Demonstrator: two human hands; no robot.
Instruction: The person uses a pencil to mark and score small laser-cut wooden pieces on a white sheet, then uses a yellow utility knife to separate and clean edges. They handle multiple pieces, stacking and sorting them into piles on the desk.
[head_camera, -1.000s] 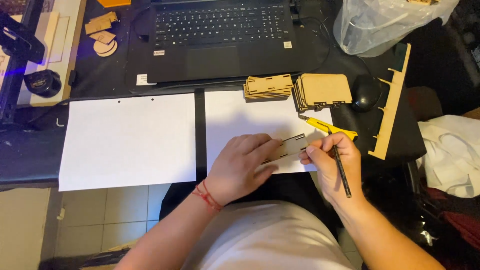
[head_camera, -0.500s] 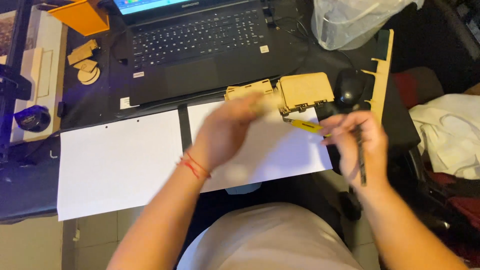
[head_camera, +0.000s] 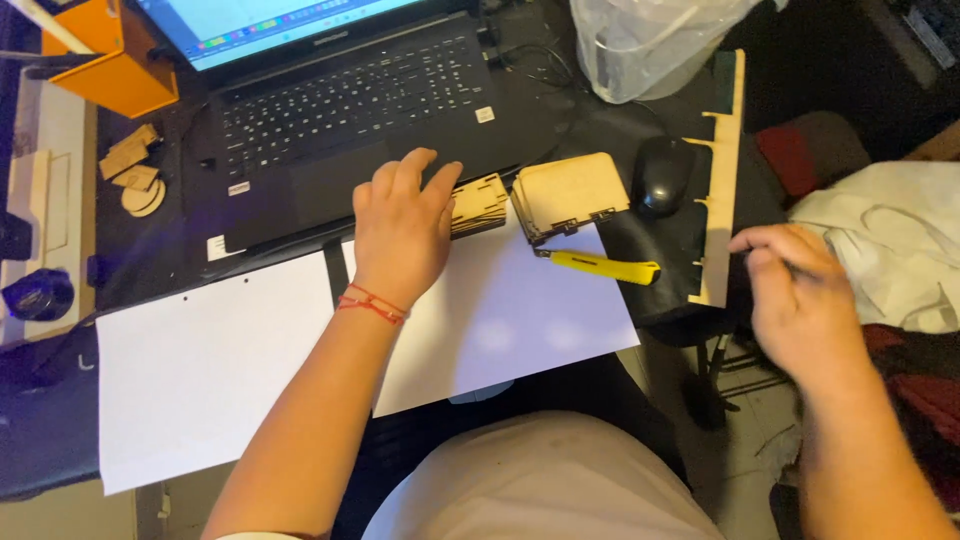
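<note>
From the head view, the left hand (head_camera: 403, 232) lies spread, palm down, fingertips on a stack of thin wooden cut pieces (head_camera: 478, 203) at the laptop's (head_camera: 340, 110) front edge, just beside a taller wooden stack (head_camera: 570, 195). The right hand (head_camera: 795, 295) hangs blurred off the table's (head_camera: 600, 130) right edge, near a notched wooden strip (head_camera: 722, 180); whether it pinches anything I cannot tell. The step looks like picking a piece; lifting one would call for a fingertip pinch.

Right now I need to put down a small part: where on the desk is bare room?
The left white sheet is bare, as is the right sheet below the yellow knife. Crowded: wooden pieces by the left hand, mouse and laptop.
</note>
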